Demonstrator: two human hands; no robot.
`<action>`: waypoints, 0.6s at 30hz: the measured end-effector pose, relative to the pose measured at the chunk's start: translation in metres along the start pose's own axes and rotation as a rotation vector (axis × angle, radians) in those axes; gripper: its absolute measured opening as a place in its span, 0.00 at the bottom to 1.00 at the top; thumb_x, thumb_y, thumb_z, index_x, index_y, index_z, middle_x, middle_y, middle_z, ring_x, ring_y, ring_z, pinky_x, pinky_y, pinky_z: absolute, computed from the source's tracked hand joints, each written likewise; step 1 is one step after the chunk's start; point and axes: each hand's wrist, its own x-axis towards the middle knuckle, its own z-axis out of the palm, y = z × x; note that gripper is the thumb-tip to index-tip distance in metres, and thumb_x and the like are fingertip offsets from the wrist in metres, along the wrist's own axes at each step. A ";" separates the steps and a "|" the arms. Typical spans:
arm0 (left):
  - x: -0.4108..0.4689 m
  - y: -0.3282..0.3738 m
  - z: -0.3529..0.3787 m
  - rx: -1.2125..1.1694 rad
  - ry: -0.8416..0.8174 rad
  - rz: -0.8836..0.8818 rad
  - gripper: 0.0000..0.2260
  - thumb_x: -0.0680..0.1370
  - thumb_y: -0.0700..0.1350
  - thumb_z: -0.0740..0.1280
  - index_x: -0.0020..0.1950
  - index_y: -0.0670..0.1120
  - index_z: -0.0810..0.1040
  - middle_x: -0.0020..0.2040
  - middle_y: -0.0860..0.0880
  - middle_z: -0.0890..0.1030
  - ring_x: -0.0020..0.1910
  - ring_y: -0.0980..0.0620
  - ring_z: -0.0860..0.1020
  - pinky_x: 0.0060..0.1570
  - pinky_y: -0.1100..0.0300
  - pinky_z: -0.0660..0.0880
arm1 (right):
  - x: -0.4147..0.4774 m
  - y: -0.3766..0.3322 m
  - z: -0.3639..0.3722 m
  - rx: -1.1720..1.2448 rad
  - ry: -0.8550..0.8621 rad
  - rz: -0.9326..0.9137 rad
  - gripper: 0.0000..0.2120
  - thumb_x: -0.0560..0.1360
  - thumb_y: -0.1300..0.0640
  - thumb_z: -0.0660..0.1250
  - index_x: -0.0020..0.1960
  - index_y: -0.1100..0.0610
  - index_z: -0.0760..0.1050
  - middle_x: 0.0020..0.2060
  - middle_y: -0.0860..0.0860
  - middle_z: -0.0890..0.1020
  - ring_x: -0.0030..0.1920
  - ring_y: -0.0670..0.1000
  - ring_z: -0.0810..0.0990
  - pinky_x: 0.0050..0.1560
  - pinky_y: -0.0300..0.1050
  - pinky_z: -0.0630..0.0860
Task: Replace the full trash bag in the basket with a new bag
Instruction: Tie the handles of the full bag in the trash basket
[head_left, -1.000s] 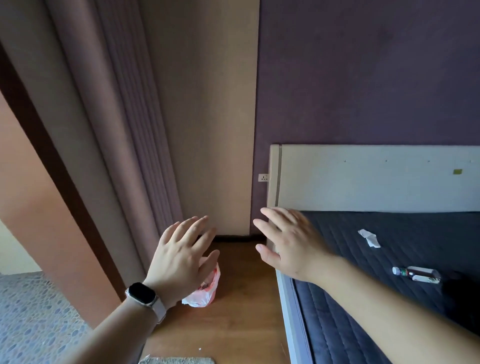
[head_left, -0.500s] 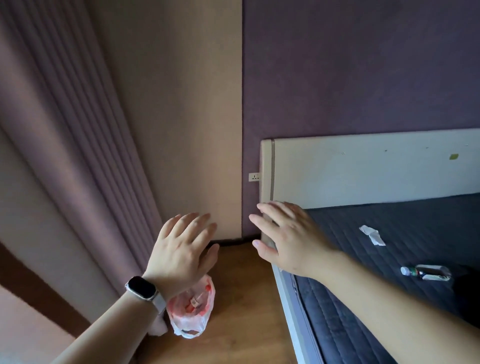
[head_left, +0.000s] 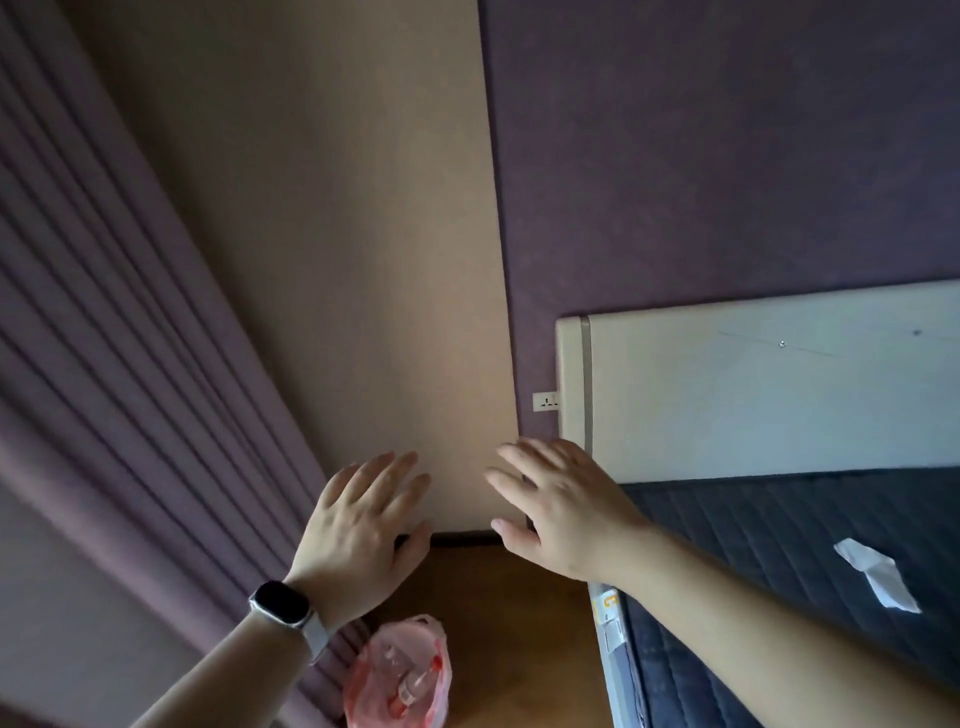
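Left hand (head_left: 358, 535) spread, empty — trash bag (head_left: 400, 675) on floor, below it

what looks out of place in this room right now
A crumpled white paper scrap lies loose on the dark mattress instead of in the trash. The pink trash bag on the floor looks full. Both hands are empty.

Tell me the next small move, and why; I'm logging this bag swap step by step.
Probably lower both hands to the pink bag's rim. The left hand and right hand are open, held in the air and empty, well above the bag, which sits on the floor between curtain and bed, with litter showing through it.
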 end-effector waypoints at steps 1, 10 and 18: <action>0.009 0.000 0.005 0.015 -0.007 -0.010 0.21 0.79 0.56 0.56 0.63 0.47 0.78 0.67 0.45 0.77 0.64 0.42 0.75 0.61 0.45 0.71 | 0.008 0.013 0.005 -0.002 -0.012 -0.017 0.23 0.79 0.41 0.55 0.66 0.53 0.71 0.66 0.54 0.72 0.66 0.56 0.70 0.66 0.55 0.67; 0.046 -0.045 0.033 0.111 -0.127 -0.158 0.22 0.77 0.57 0.60 0.64 0.46 0.77 0.66 0.46 0.77 0.64 0.43 0.76 0.60 0.46 0.72 | 0.098 0.066 0.050 0.079 -0.043 -0.183 0.24 0.79 0.41 0.56 0.68 0.54 0.71 0.67 0.56 0.73 0.67 0.57 0.70 0.68 0.56 0.66; 0.061 -0.133 0.088 0.133 -0.180 -0.261 0.21 0.78 0.56 0.58 0.65 0.46 0.76 0.65 0.45 0.77 0.64 0.43 0.76 0.61 0.44 0.72 | 0.213 0.076 0.114 0.153 -0.091 -0.227 0.24 0.79 0.41 0.56 0.68 0.53 0.71 0.68 0.55 0.73 0.68 0.57 0.70 0.67 0.57 0.68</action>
